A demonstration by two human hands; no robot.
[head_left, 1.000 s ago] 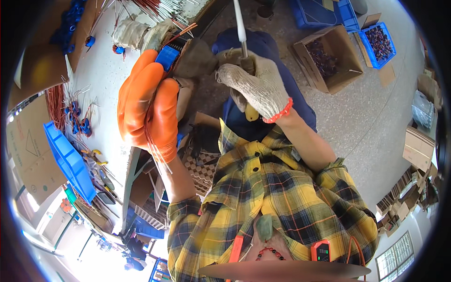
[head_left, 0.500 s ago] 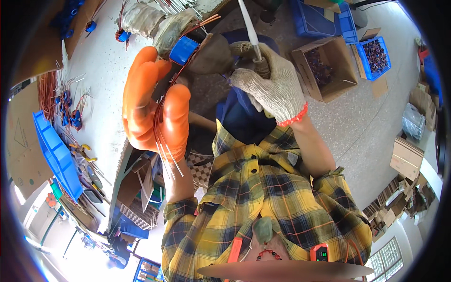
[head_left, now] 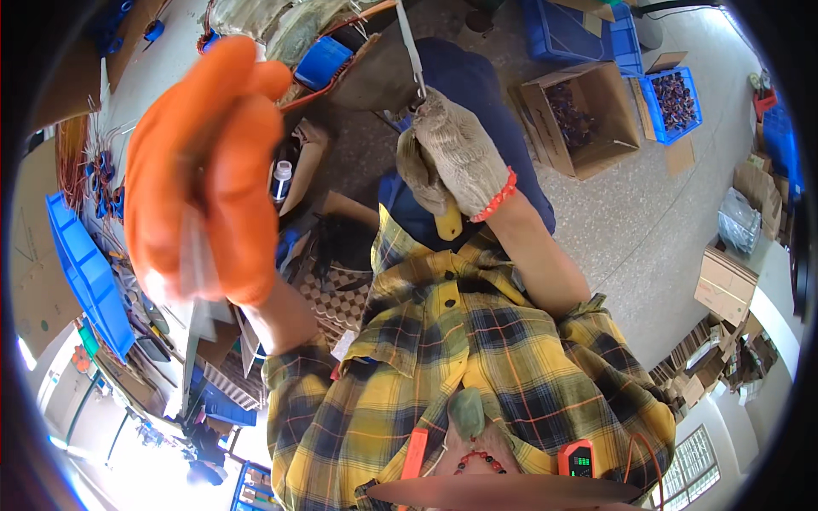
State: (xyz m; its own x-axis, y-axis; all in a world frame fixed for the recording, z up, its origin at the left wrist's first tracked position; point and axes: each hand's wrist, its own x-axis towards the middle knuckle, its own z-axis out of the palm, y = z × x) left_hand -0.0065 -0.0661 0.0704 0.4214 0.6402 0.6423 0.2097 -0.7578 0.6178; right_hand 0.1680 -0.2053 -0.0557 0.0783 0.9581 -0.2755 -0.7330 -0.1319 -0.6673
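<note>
A blue ring-shaped coil (head_left: 323, 63) with reddish-brown wire sits against a grey cloth-wrapped support (head_left: 294, 27) at the top. My left hand (head_left: 204, 179), in an orange glove and blurred by motion, is closed on the wires left of the coil. Their pale ends (head_left: 198, 255) hang blurred below the palm. My right hand (head_left: 460, 153), in an off-white knitted glove, is closed round a tool whose yellow handle end (head_left: 449, 224) shows below the fist. A thin pale rod (head_left: 411, 47) reaches down to this hand from the top edge; whether it belongs to the tool I cannot tell.
On the white bench at left lie more blue coils (head_left: 104, 175) and a blue tray (head_left: 89, 264). An open cardboard box (head_left: 618, 111) and a blue crate (head_left: 673, 104) of small parts stand on the floor at right. A white bottle (head_left: 282, 179) is below the bench.
My left hand has swung left and come closer to the camera, drawing the wires out from the coil. My right hand has moved slightly left and turned. The coil shifted a little up and left.
</note>
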